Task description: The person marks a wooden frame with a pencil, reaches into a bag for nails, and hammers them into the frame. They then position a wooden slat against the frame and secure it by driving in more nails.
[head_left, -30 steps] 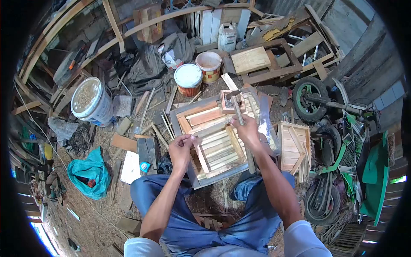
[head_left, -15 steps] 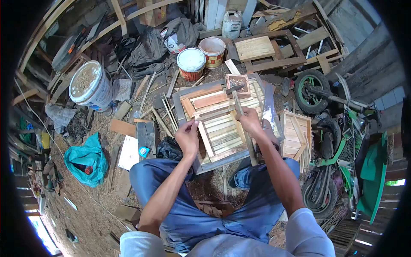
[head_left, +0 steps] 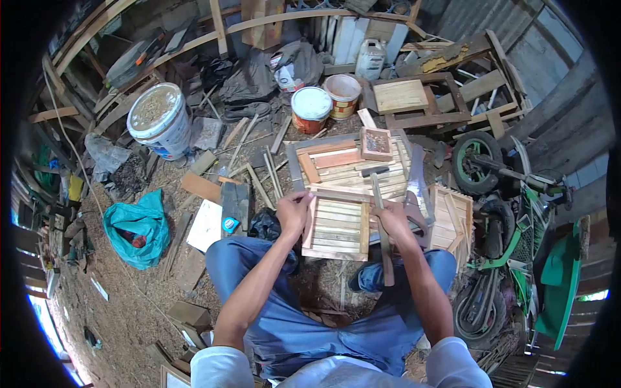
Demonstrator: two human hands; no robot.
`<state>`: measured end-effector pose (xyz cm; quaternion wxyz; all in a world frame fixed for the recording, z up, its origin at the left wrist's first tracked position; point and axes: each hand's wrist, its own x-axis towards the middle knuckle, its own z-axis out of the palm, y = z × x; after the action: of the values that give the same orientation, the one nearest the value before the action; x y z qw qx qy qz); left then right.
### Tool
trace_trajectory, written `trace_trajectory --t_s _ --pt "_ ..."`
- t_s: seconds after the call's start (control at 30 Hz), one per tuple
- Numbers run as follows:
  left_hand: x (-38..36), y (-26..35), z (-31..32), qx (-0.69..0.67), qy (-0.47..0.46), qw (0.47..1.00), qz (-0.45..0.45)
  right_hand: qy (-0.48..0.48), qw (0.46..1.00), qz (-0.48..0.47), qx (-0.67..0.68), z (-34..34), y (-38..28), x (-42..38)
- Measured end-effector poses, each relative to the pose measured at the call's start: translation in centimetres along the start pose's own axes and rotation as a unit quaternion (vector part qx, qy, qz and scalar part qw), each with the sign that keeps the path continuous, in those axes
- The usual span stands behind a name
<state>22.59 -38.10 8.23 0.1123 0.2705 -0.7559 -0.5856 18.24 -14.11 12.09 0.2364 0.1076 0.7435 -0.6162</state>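
The slatted wooden panel (head_left: 336,226) lies in front of my knees, its near edge over my lap and its far edge against the larger slatted frame (head_left: 352,165) on the ground. My left hand (head_left: 294,210) pinches the panel's upper left corner, fingers curled over the top rail; whether there is a nail between the fingertips I cannot tell. My right hand (head_left: 392,220) is clenched around the handle of the hammer (head_left: 378,213), whose head sits near the panel's top right corner, close to the rail, with the handle trailing back over my right knee.

To do this step well, I judge I should keep the left hand pressing the rail flat so the slats do not shift, keep those fingers clear of where the head would land, and strike short and square from the wrist rather than swinging wide.

Compared with half a second ago, the panel now lies squarer to me and closer to my lap, where before it sat skewed on top of the larger frame. The hammer head has drawn back from the small wooden box (head_left: 377,143) down to the panel's top edge, and my left hand has moved from the left rail up to the corner.

Farther out, two paint tins (head_left: 312,108) stand beyond the frame, a white bucket (head_left: 158,119) to the left, and a green bag (head_left: 136,226) lies on the sawdust.
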Motion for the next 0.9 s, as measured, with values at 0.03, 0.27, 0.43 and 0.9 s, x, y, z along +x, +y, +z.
trace_trajectory --t_s 0.03,0.27,0.43,0.9 --pt "0.0 0.0 -0.2 0.002 -0.006 1.0 0.003 -0.008 1.0 0.016 -0.008 0.1 0.2 0.1" --pt "-0.3 -0.9 0.3 -0.017 -0.019 1.0 0.006 -0.002 1.0 0.015 0.011 -0.2 2.1 2.1" --pt "-0.8 -0.6 1.1 -0.126 -0.031 0.989 -0.07 0.024 1.0 0.018 -0.003 0.4 0.4 1.0" --pt "-0.8 -0.3 1.8 -0.135 -0.064 0.984 -0.095 0.042 0.994 -0.062 0.078 0.1 2.6 1.5"
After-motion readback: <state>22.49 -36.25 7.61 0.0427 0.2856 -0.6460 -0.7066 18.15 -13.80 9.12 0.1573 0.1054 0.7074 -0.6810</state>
